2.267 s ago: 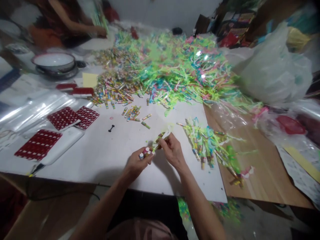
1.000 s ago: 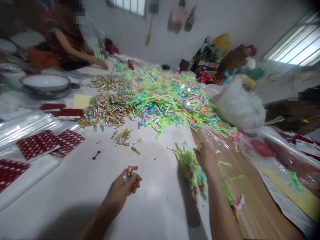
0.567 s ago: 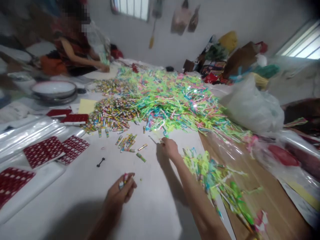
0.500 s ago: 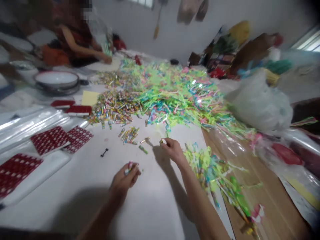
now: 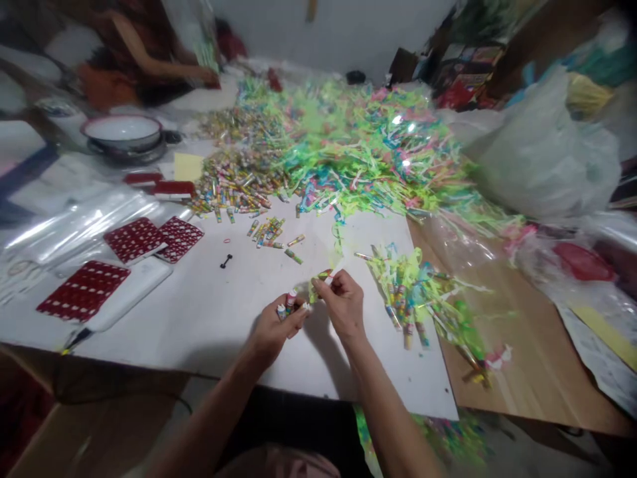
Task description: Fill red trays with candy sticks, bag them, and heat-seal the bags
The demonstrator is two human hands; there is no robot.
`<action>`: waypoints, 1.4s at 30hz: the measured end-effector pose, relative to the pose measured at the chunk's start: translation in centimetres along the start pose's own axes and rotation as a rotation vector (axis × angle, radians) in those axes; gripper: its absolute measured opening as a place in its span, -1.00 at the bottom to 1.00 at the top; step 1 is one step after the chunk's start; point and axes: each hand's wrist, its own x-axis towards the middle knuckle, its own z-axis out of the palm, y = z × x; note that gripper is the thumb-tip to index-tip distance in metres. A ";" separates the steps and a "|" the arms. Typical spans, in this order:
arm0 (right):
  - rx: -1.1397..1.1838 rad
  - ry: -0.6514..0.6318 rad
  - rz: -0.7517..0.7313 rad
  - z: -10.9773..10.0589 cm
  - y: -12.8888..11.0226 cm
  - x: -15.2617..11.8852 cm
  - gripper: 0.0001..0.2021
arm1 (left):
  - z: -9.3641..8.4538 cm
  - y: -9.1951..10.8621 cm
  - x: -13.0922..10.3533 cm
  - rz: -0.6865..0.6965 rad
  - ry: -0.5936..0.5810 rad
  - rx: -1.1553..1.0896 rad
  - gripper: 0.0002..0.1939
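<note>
Near the front of the white table [image 5: 199,325], my left hand [image 5: 273,332] is closed round several small printed tubes [image 5: 290,300] with pink and white ends. My right hand [image 5: 343,302] is just right of it, pinching a small piece with green and white strips [image 5: 321,282]; its exact form is blurred. Beyond my hands lies a small group of loose tubes [image 5: 269,231]. To the right of my right hand is a bunch of tubes with yellow-green streamers [image 5: 408,292].
A large heap of streamers [image 5: 348,153] spreads across the back, beside a pile of tubes [image 5: 239,182]. Red patterned packs [image 5: 84,290], a black dumbbell-shaped piece [image 5: 226,261] and enamel bowls [image 5: 122,133] are left. A stuffed plastic bag [image 5: 552,159] stands right. Another person's arm [image 5: 149,63] is back left.
The view has tilted down, showing the table's front edge. My hands have come closer together, and green strips now show at my right fingertips.
</note>
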 end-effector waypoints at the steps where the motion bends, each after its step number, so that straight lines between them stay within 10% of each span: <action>1: -0.004 0.016 -0.004 -0.1 0.1 -0.2 -0.79 | 0.2 0.0 -0.1 -0.002 -0.003 0.000 -0.55; 29: 0.112 -0.045 0.157 -0.6 0.1 -3.7 -0.76 | 1.4 -0.9 -2.7 -0.001 -0.148 0.134 -0.66; 33: -0.233 0.005 0.221 -7.3 0.1 -2.0 -0.68 | 1.2 -0.7 -1.6 -0.044 -0.193 0.313 -0.59; 37: -1.051 0.298 0.212 -15.4 -1.9 2.7 -0.62 | -0.9 0.8 1.4 0.027 0.018 0.255 -0.48; 42: -1.346 0.005 -0.088 -9.1 -0.3 10.7 -0.63 | -2.7 3.5 8.0 0.211 0.254 0.590 -0.59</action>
